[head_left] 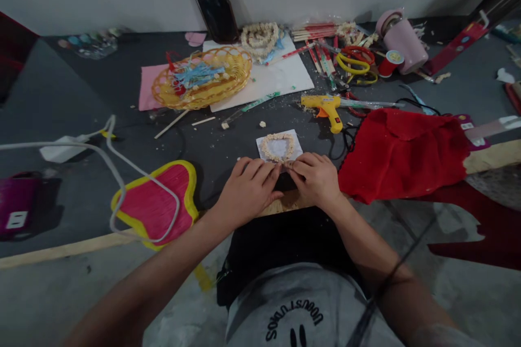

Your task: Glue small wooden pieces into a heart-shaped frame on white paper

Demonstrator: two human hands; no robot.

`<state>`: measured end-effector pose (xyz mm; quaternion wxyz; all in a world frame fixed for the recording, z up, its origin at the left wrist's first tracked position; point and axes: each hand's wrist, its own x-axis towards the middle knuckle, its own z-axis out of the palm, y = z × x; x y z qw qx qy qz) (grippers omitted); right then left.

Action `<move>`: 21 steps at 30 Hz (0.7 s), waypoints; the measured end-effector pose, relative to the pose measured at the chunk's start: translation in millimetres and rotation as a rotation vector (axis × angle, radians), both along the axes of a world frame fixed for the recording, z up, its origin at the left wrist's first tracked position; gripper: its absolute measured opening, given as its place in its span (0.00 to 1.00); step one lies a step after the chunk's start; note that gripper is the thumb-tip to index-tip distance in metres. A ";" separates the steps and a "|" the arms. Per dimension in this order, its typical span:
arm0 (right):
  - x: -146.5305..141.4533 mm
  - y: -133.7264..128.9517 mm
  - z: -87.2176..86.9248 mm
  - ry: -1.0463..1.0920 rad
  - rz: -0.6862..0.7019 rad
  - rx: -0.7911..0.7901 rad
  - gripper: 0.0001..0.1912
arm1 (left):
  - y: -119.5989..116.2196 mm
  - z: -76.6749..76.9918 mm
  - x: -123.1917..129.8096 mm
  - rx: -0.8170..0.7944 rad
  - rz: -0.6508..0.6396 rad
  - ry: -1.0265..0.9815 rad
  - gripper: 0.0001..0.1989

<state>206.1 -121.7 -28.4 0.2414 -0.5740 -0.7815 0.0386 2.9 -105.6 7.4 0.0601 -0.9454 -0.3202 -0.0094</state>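
A ring of small pale chips [265, 147], roughly heart-shaped, lies on a small white paper square [298, 147] near the table's front edge. My left hand [253, 187] reaches in from the left, its fingers bent together and their tips at the ring's near end. From the other side, the closed fingers of my right hand [316, 178] meet them at the same spot. Both hands grip the ring's near end, and the fingers partly cover it. My left thumb sticks out below, over the table edge.
A yellow glue gun [325, 104] lies beyond my right hand, beside a red cloth [402, 157]. At left, a white cable [116, 173] loops over a pink-and-yellow board [158, 203]. Behind stand a wicker basket [234, 84], yellow-handled scissors [352, 64] and a pink flask [406, 43].
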 end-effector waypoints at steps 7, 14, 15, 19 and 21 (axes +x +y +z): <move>0.8 -1.3 1.1 -0.027 0.041 0.056 0.11 | 1.1 -4.0 -0.4 0.027 0.008 -0.053 0.29; 0.5 -1.4 1.9 -0.031 0.035 0.089 0.10 | 0.5 -6.6 -2.0 0.019 0.019 -0.084 0.29; 0.5 -1.3 2.0 -0.029 0.034 0.097 0.09 | 0.5 -7.0 -2.2 0.016 0.019 -0.088 0.29; 0.3 -1.1 2.6 -0.027 0.030 0.095 0.09 | 1.1 -8.6 -2.5 0.011 0.018 -0.102 0.31; -0.4 -1.1 2.9 -0.025 0.029 0.101 0.09 | 1.5 -8.4 -2.7 0.011 0.020 -0.110 0.32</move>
